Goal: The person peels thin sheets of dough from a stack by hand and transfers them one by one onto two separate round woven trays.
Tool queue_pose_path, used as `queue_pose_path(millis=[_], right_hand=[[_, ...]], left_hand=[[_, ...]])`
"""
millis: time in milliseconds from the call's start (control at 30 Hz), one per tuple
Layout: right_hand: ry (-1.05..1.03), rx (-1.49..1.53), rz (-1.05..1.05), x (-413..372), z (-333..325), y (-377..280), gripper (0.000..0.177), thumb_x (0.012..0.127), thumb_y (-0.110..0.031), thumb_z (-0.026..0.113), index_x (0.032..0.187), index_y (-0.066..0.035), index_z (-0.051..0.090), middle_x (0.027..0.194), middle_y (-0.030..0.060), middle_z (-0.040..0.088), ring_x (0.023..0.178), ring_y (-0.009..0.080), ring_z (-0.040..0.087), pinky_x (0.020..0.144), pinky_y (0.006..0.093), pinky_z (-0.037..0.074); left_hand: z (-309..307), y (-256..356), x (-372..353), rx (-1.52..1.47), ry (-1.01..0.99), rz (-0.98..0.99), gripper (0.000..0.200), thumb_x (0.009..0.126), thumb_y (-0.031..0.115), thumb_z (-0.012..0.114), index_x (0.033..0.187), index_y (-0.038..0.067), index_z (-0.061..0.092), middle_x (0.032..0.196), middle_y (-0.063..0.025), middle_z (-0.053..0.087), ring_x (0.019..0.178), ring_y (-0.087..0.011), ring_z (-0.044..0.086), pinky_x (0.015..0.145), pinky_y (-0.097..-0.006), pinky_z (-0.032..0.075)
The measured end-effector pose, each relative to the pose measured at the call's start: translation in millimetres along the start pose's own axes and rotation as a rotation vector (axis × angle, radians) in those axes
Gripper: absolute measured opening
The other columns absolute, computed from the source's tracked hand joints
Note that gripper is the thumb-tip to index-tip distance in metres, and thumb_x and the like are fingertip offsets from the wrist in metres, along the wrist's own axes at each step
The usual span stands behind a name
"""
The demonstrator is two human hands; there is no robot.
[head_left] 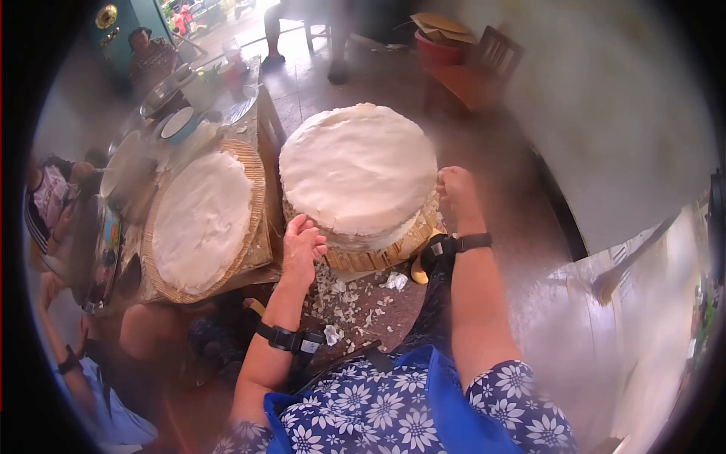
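Cake: big round white cake [359, 166] dead centre, sitting in a bamboo ring [378, 253], low over the floor [401, 314].
Left hand [302, 244]: loosely open, fingers draped on the ring's near-left edge, bracing.
Right hand [456, 189]: balled into a fist at the ring's right edge, looks pinched on the bamboo.
Spacing: well apart, one each side of the cake.
Mess: white scraps [355, 295] scattered just below.
Neighbour: second cake [200, 219] on a woven tray [253, 174] to the left, no hands on it.
Tip (just a guess): keep the left brace steady, work the rim in small bites, no digging into the soft side.
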State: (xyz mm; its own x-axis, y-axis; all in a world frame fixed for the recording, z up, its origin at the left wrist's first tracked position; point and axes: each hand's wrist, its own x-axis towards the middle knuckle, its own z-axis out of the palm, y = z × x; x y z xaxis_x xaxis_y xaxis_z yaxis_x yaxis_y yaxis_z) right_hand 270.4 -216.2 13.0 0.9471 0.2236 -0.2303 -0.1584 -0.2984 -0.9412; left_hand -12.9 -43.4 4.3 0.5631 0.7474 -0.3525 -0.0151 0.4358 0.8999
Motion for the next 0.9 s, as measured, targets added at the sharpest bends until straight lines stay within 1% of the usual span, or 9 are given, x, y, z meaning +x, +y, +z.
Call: queue_pose_path(millis=[67,167,400,500,600,667,733,833,900], right_hand=[[-0.062,0.06,0.013,9,0,9,0.012,0.075,-0.013,0.055,0.083,-0.007,0.063,0.069,0.0038,0.06,0.054,0.0125,0.056,0.045,0.0281,0.043],[-0.093,0.107,0.023,9,-1,10,0.011,0.075,-0.013,0.056,0.081,-0.008,0.062,0.069,0.0035,0.06,0.054,0.0124,0.056,0.046,0.0293,0.044],[-0.164,0.261,0.066,-10,-3,-8,0.008,0.079,-0.014,0.057,0.086,-0.011,0.06,0.071,0.0,0.058,0.059,0.0121,0.054,0.051,0.0292,0.043],[-0.196,0.375,-0.037,-35,-7,-20,0.008,0.081,-0.016,0.058,0.087,-0.011,0.059,0.073,0.0,0.058,0.062,0.0122,0.054,0.054,0.0289,0.043],[-0.24,0.313,-0.057,-27,-3,-19,0.008,0.081,-0.016,0.059,0.086,-0.01,0.059,0.072,0.0003,0.058,0.062,0.0122,0.055,0.056,0.0286,0.045],[-0.271,0.206,-0.162,-14,-3,-9,0.009,0.081,-0.016,0.059,0.088,-0.01,0.059,0.071,0.0009,0.059,0.063,0.0128,0.056,0.057,0.0291,0.047],[-0.303,0.211,-0.161,3,-1,1,0.011,0.081,-0.015,0.058,0.09,-0.01,0.059,0.072,0.0016,0.059,0.064,0.0138,0.056,0.058,0.0303,0.048],[-0.318,0.299,-0.031,14,4,3,0.016,0.081,-0.013,0.055,0.096,-0.008,0.059,0.077,0.0044,0.061,0.066,0.0169,0.058,0.061,0.0332,0.05],[-0.318,0.509,0.114,17,6,4,0.018,0.081,-0.013,0.053,0.097,-0.007,0.059,0.081,0.0057,0.062,0.067,0.0182,0.058,0.061,0.0343,0.05]], left_hand=[[-3,1,5,-0.002,0.048,-0.009,0.049,0.084,0.005,0.052,0.13,0.002,0.037,0.109,-0.006,0.05,0.073,-0.0137,0.055,0.062,-0.0271,0.048],[-7,3,11,-0.046,0.002,-0.04,0.05,0.085,0.007,0.053,0.131,0.001,0.035,0.109,-0.0071,0.051,0.073,-0.0144,0.056,0.063,-0.0277,0.048],[-6,6,14,-0.161,-0.004,-0.058,0.048,0.085,0.007,0.055,0.129,0.001,0.034,0.098,-0.0088,0.056,0.072,-0.017,0.057,0.062,-0.0293,0.048],[-13,1,22,-0.23,-0.022,-0.06,0.042,0.085,0.006,0.055,0.123,0.003,0.038,0.093,-0.0083,0.057,0.07,-0.0183,0.058,0.061,-0.0305,0.048],[-15,0,25,-0.264,-0.005,-0.077,0.036,0.084,0.005,0.056,0.117,0.005,0.041,0.089,-0.0078,0.057,0.068,-0.0194,0.058,0.059,-0.0322,0.048],[-15,0,25,-0.296,0.015,-0.079,0.037,0.084,0.005,0.056,0.118,0.005,0.04,0.089,-0.0077,0.057,0.068,-0.0195,0.058,0.059,-0.0323,0.048],[-13,2,25,-0.326,0.03,-0.078,0.04,0.083,0.006,0.056,0.119,0.005,0.039,0.089,-0.0078,0.056,0.067,-0.0195,0.058,0.058,-0.0316,0.047],[-15,3,29,-0.342,0.016,-0.082,0.041,0.083,0.008,0.057,0.12,0.005,0.039,0.087,-0.0071,0.056,0.069,-0.019,0.058,0.057,-0.0308,0.046],[-17,6,30,-0.349,0.005,-0.078,0.039,0.083,0.01,0.059,0.118,0.007,0.042,0.084,-0.0048,0.056,0.068,-0.0176,0.057,0.059,-0.0309,0.046]])
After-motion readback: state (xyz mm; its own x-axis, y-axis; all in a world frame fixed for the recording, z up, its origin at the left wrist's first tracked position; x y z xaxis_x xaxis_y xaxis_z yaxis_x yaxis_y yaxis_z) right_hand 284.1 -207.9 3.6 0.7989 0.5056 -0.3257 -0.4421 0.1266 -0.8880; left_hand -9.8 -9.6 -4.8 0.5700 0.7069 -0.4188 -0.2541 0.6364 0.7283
